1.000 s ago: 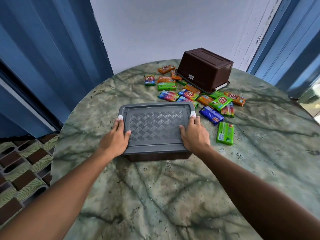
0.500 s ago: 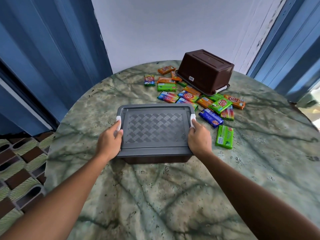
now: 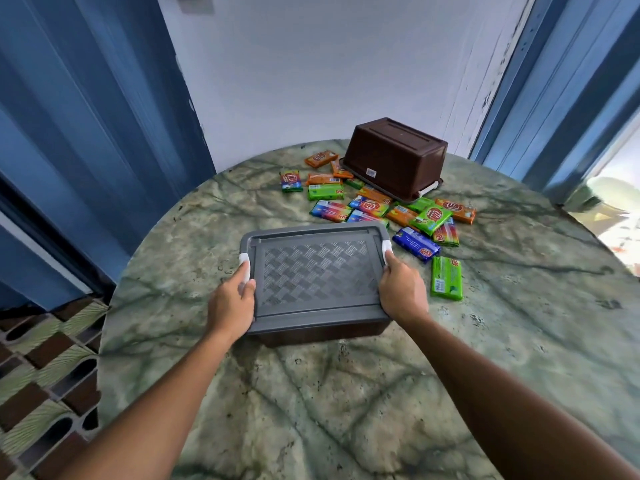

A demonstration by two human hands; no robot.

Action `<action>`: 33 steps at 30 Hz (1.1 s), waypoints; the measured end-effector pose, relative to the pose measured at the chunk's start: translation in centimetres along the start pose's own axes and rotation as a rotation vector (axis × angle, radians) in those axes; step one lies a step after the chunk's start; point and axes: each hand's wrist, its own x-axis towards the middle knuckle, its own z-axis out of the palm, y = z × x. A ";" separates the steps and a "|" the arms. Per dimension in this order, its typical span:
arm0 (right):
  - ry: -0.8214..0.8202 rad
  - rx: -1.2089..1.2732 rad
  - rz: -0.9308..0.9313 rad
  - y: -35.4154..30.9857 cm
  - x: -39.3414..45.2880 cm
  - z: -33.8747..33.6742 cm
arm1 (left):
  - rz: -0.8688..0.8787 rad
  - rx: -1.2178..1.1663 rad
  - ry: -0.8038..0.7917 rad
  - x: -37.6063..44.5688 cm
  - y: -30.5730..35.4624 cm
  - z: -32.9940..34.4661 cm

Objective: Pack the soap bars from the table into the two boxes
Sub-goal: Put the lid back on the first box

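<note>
Now both white latches are gripped: left hand and right hand shifted off the lid; unclipping seems imminent.

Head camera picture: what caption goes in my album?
Both hands, left hand and right hand, grip the grey-lidded box; soap bars wait.

On the table right before me I see the lidded box, with my left hand on its left edge and my right hand on its right. Behind it to the right the soap bars lie scattered, and the upturned box stands farthest back, resting partly on them.
</note>
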 end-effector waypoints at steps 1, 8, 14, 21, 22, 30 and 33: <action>0.001 -0.005 0.000 0.0 -0.1 0.0 | 0.006 0.001 0.004 -0.1 0.1 0.0; 0.002 -0.013 -0.001 -0.1 -0.3 -0.3 | -0.003 -0.023 0.017 0.0 -0.1 0.1; -0.043 -0.088 -0.022 0.2 0.1 0.1 | 0.006 0.165 -0.005 -0.2 0.5 -0.3; -0.365 -0.485 -0.381 1.3 3.3 -5.1 | 0.072 0.705 -0.256 2.3 4.8 -3.9; -0.387 -0.527 -0.453 1.3 3.6 -6.4 | 0.127 0.667 -0.281 2.3 5.9 -4.2; -0.333 -0.562 -0.917 4.1 4.1 -14.2 | 0.536 0.426 -0.226 -3.1 17.9 0.0; -0.329 -0.548 -1.032 6.6 4.1 -16.4 | 0.568 0.406 -0.217 -4.8 22.0 2.8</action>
